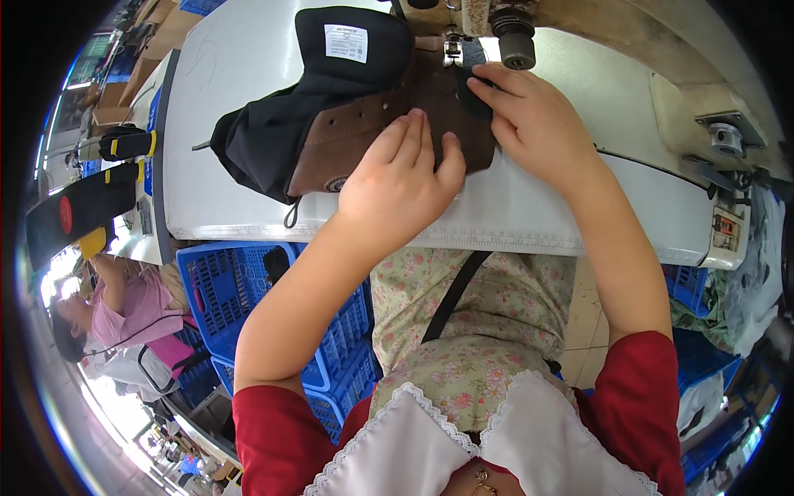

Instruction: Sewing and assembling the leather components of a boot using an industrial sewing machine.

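Note:
A brown leather shoe upper (331, 145) lies on the white sewing machine table, its black lining bunched at the left. Its black padded part with a white label (346, 43) spreads at the far side. My left hand (401, 174) rests flat on the brown leather, fingers stretched out and thumb apart. At the upper's right edge, my right hand (533, 116) grips a black piece (471, 93) between fingers and thumb, close to the metal presser foot (452, 54). The needle point is too small to make out.
The sewing machine's head and arm (612, 25) span the far right, with a dark round knob (514, 41) near my right fingers. Blue plastic baskets (236, 281) stand below the table's left front edge. At the left, a person in pink (136, 310) sits by another worktable.

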`<action>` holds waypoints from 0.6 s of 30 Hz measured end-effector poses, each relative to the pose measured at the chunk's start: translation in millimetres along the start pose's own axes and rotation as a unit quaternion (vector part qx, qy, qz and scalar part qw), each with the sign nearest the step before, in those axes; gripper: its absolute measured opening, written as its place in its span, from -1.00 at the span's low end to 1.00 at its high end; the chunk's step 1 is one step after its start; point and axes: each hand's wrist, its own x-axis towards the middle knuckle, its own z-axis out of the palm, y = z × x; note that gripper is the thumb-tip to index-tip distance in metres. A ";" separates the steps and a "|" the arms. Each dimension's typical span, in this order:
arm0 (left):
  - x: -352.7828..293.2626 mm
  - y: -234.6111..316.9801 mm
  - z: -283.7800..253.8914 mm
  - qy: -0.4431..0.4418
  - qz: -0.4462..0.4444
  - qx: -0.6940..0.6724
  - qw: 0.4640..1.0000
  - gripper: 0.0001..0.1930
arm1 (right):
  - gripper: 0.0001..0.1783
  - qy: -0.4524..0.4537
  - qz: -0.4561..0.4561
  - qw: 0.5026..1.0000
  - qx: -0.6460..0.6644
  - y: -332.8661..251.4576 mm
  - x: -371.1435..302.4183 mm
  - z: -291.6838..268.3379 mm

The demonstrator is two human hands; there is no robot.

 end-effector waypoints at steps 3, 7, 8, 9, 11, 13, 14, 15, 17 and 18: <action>0.7 0.2 -1.5 -0.001 -0.001 -0.002 1.000 -0.76 | -0.59 0.012 -0.008 1.000 -0.023 -1.9 2.1 -0.4; 0.8 3.1 -3.6 -0.031 -0.009 0.024 0.999 -0.68 | -0.60 0.010 -0.008 1.000 -0.026 -0.3 1.1 -0.1; 1.0 3.5 -4.3 -0.031 -0.009 0.026 0.999 -0.68 | -0.60 0.010 -0.009 1.000 -0.028 -1.0 1.1 -0.2; 1.6 4.2 -4.6 -0.035 -0.008 0.023 0.999 -0.68 | -0.59 0.010 -0.009 0.999 -0.031 -1.1 1.0 -0.5; 1.9 4.2 -4.7 -0.038 -0.008 0.021 0.999 -0.68 | -0.59 0.010 -0.013 0.999 -0.035 -0.8 1.2 -0.7; 1.5 3.2 -4.7 -0.033 -0.005 0.016 0.999 -0.68 | -0.59 0.010 -0.019 0.999 -0.037 -0.9 1.9 -1.2; 1.6 3.4 -5.2 -0.034 -0.006 0.018 0.999 -0.68 | -0.59 0.007 -0.014 0.999 -0.036 -1.0 1.7 -1.6; 2.1 3.5 -5.3 -0.038 -0.003 0.015 0.999 -0.67 | -0.59 0.004 -0.009 0.999 -0.035 -1.0 1.8 -1.7; 2.5 3.4 -5.0 -0.044 0.000 0.014 0.999 -0.67 | -0.59 0.007 -0.010 0.999 -0.038 -0.1 1.9 -1.1; 2.2 3.6 -4.5 -0.041 -0.001 0.016 0.999 -0.67 | -0.59 0.008 -0.009 0.999 -0.041 -0.3 1.6 -0.9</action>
